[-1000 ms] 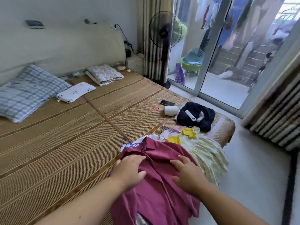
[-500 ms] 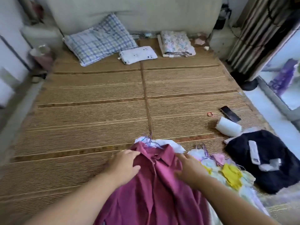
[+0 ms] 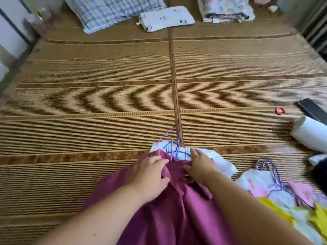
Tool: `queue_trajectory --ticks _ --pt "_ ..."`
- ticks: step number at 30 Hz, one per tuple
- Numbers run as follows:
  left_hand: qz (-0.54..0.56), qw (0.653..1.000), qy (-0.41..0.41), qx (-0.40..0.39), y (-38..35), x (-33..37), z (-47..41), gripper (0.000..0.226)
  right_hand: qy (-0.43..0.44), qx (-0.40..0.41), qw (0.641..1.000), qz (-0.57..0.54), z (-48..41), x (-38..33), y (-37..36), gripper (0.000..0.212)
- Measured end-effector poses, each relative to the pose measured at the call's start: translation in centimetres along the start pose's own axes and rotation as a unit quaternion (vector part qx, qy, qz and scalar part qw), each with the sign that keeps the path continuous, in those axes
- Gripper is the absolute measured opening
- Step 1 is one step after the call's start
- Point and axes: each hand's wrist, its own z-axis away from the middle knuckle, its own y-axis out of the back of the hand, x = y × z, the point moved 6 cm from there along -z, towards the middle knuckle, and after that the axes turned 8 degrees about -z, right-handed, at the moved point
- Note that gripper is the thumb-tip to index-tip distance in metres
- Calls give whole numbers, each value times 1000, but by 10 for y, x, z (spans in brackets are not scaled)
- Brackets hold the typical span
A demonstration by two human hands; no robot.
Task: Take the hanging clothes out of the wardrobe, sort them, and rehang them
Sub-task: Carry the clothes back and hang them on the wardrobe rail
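Where the two woven mats (image 3: 88,103) meet on the bed, a purple shirt (image 3: 168,218) lies spread at the near edge, its collar pointing away from the person. It rests on top of a white garment (image 3: 219,161), whose corners show past the collar. Thin purple and blue hanger hooks (image 3: 172,138) stick out from under both onto the mat.

The left hand (image 3: 150,172) sits on the left side of the collar, fingers curled and thumb tucked in, pinching a fold of the purple cloth. The right hand (image 3: 201,165) lies on the right side of the collar with its fingers fairly straight, the tips reaching onto the white garment and the thumb against the shirt; it presses rather than grips.

Just to the right lies a second heap: a pale garment with pink patches (image 3: 256,183), a yellow piece (image 3: 318,220) and another bunch of purple hangers (image 3: 267,165). Farther right on the mat are a white roll (image 3: 311,135), a small red ring (image 3: 280,110) and a flat dark object (image 3: 311,108), blurred at the frame edge.

At the head of the bed sit a checked pillow (image 3: 109,11), a small white pillow (image 3: 166,18) and a folded flowered blanket (image 3: 226,7).
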Motion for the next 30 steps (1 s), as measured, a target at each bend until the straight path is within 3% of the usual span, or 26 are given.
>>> queue_trajectory --ticks 7,13,18,23,27,30 --pt "7 1000 -23 2 -39 -14 -33 63 -33 -83 996 -3 -56 14 -28 25" --pt "17 1000 -10 -1 -23 -5 -27 64 -13 -92 995 -48 -27 -1 -15 24" --pt "13 997 61 52 30 7 -8 40 -18 -104 989 -105 25 -17 9 13" --pt "160 975 128 85 80 31 26 9 11 -100 992 -82 80 -45 36 21" --pt "276 942 155 109 110 39 63 18 59 -85 993 -59 117 -75 69 17" --pt "273 935 160 158 143 41 99 15 85 -77 990 -83 144 -94 94 15"
